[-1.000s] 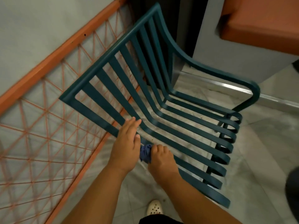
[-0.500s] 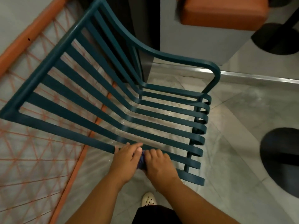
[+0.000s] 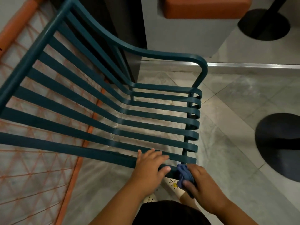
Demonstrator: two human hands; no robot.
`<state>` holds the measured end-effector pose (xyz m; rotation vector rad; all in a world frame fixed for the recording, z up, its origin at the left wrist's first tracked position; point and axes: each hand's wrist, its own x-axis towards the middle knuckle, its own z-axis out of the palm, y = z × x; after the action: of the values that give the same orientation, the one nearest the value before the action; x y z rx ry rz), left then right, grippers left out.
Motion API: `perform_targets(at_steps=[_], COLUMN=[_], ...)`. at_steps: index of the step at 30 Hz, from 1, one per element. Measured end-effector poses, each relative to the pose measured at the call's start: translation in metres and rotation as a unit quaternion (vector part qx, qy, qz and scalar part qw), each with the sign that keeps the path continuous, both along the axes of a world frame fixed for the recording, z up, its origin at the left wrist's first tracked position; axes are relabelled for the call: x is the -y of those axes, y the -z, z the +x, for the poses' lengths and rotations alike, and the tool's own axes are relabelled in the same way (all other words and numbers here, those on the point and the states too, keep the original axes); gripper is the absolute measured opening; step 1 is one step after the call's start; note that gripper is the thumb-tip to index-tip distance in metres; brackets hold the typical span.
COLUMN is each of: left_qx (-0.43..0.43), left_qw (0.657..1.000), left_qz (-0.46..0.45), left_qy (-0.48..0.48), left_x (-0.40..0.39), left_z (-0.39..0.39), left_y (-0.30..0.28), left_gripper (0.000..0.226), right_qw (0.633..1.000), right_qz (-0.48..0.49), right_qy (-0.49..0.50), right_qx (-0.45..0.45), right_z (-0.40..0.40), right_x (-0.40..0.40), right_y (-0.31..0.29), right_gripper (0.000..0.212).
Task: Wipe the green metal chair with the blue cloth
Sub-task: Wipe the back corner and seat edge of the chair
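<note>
The right hand (image 3: pixel 203 184) squeezes the blue cloth (image 3: pixel 185 173) against the nearest bar of the green chair (image 3: pixel 113 111) while the open left hand (image 3: pixel 149 168) presses flat, so the bunched cloth could slip off the bar's end.

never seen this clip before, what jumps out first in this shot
A dark green slatted metal chair fills most of the view, its curved slats sweeping from the upper left down to the seat. At its near edge, the right hand presses a bunched blue cloth onto the front slat while the left hand rests on the slat beside it. An orange mesh railing runs along the left.
</note>
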<state>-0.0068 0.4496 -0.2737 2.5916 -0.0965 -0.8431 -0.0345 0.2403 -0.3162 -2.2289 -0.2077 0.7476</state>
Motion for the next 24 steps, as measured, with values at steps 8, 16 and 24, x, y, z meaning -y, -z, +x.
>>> perform_targets(at_steps=[8, 16, 24], left_qx=[-0.057, -0.058, -0.083], left_qw=[0.996, 0.996, 0.994], left_qz=[0.054, 0.057, 0.065], left_qy=[0.044, 0.037, 0.043], left_x=[0.026, 0.026, 0.028], left_z=[-0.001, -0.001, 0.004], left_y=[0.021, 0.025, 0.025], left_gripper=[0.066, 0.069, 0.07], right_qw=[0.955, 0.88, 0.875], right_qz=[0.135, 0.102, 0.199], right_qy=[0.221, 0.241, 0.251], right_qx=[-0.145, -0.396, -0.362], right_z=[0.001, 0.041, 0.026], right_x=[0.007, 0.011, 0.034], right_y=[0.023, 0.051, 0.046], right_gripper=[0.048, 0.019, 0.032])
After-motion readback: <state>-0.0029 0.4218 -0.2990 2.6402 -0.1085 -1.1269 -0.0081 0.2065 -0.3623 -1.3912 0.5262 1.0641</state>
